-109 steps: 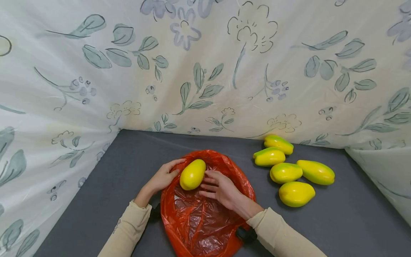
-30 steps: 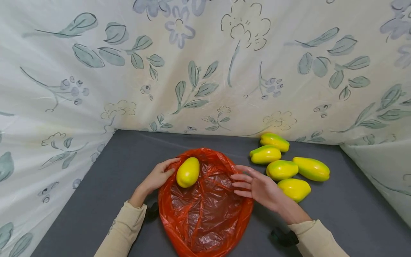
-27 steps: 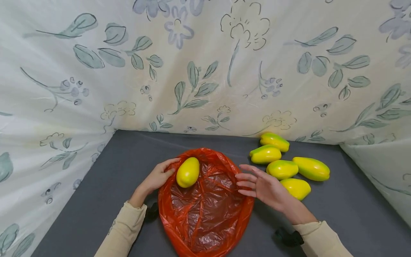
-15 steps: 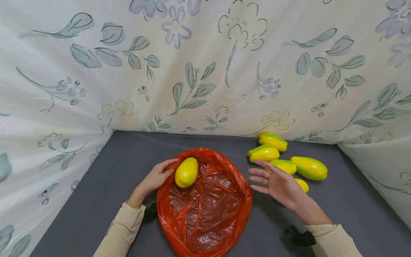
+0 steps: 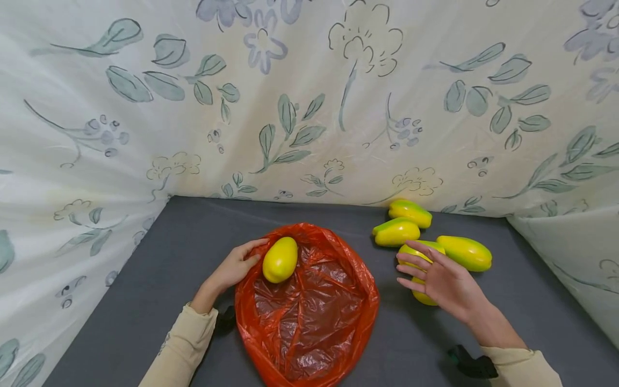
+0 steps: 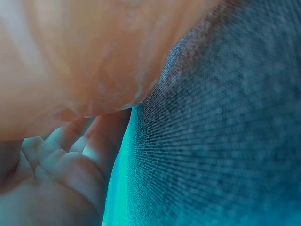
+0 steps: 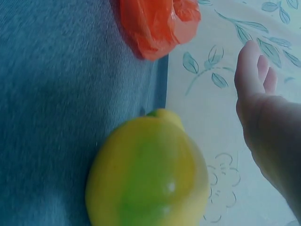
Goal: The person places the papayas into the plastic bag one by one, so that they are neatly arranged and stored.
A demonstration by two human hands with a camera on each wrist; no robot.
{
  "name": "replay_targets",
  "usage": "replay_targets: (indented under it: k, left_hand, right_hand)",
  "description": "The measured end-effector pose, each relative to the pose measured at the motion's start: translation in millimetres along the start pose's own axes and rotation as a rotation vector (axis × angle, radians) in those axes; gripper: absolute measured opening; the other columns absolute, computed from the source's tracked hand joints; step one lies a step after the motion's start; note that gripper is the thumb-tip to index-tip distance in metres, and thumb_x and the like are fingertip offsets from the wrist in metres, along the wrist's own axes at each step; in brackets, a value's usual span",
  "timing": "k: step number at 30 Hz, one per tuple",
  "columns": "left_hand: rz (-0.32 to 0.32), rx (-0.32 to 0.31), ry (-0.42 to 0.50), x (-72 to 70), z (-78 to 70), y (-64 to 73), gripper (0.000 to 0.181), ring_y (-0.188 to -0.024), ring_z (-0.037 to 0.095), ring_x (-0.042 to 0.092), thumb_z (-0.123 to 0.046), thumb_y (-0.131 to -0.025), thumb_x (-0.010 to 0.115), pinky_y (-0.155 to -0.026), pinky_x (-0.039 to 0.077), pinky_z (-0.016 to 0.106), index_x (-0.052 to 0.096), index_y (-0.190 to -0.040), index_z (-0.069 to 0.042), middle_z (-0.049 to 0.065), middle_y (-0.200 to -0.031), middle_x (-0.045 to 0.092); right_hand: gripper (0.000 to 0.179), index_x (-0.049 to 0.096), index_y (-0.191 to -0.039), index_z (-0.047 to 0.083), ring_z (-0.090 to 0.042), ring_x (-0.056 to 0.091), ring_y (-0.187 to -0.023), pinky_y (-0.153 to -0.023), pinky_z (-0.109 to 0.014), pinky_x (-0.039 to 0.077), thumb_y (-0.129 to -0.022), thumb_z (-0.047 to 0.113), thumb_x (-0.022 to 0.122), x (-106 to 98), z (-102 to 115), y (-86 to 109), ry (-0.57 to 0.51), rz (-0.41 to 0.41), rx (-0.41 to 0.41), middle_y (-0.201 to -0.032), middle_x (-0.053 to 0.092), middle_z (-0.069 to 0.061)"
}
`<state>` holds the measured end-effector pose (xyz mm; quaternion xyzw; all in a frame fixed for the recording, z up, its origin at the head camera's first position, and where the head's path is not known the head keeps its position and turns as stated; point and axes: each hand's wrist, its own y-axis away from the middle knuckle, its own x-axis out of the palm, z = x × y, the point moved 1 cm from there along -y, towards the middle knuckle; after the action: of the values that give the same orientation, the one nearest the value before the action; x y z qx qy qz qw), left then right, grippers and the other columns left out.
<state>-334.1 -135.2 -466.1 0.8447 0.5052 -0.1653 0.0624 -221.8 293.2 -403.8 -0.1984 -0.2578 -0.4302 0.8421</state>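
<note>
In the head view a red plastic bag stands with its mouth spread wide. One yellow papaya lies inside it at the upper left. My left hand holds the bag's left rim; in the left wrist view the film hides its fingertips. To the bag's right, my right hand hovers with spread fingers, palm facing left, over the nearest papaya, partly covering it and another papaya. In the right wrist view a yellow-green papaya sits apart from the hand.
More yellow-green papayas lie at the right: one behind my right hand, two farther back. The dark grey tabletop ends at a floral cloth hanging behind and at both sides.
My right hand has left the papaya in the bag, crossed the right rim, and moved right over the loose papayas. My left hand has stayed on the left rim.
</note>
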Motion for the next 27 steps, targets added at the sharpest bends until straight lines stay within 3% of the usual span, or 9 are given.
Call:
replay_targets:
  k: [5, 13, 27]
  left_hand:
    - [0.004, 0.016, -0.009, -0.9, 0.0, 0.3, 0.042, -0.117, 0.037, 0.051, -0.002, -0.1, 0.044, -0.087, 0.05, 0.039, 0.04, -0.142, 0.002, 0.026, -0.141, 0.04]
    - [0.0, 0.008, -0.012, -2.0, -0.8, -0.7, 0.043, -0.117, 0.037, 0.052, -0.002, -0.1, 0.045, -0.087, 0.05, 0.04, 0.04, -0.142, 0.002, 0.026, -0.141, 0.04]
    - [0.004, 0.003, -0.024, -1.5, -0.7, 0.1, 0.043, -0.116, 0.037, 0.052, -0.002, -0.1, 0.044, -0.087, 0.05, 0.04, 0.039, -0.142, 0.003, 0.027, -0.14, 0.041]
  right_hand:
    - [0.051, 0.039, -0.143, 0.011, -0.03, 0.044, -0.125, -0.106, -0.048, 0.031, -0.106, 0.024, 0.007, -3.8, 2.2, 9.3, -0.059, 0.021, -0.019, -0.136, 0.048, -0.013]
    - [0.05, 0.046, -0.138, 0.014, -0.029, 0.047, -0.122, -0.105, -0.049, 0.033, -0.106, 0.025, 0.01, -8.9, -3.6, 24.0, -0.09, -0.051, 0.002, -0.134, 0.05, -0.012]
    - [0.053, 0.051, -0.137, 0.012, -0.03, 0.046, -0.125, -0.105, -0.05, 0.032, -0.106, 0.027, 0.01, -20.7, 4.1, 60.5, -0.198, -0.098, -0.037, -0.135, 0.051, -0.012]
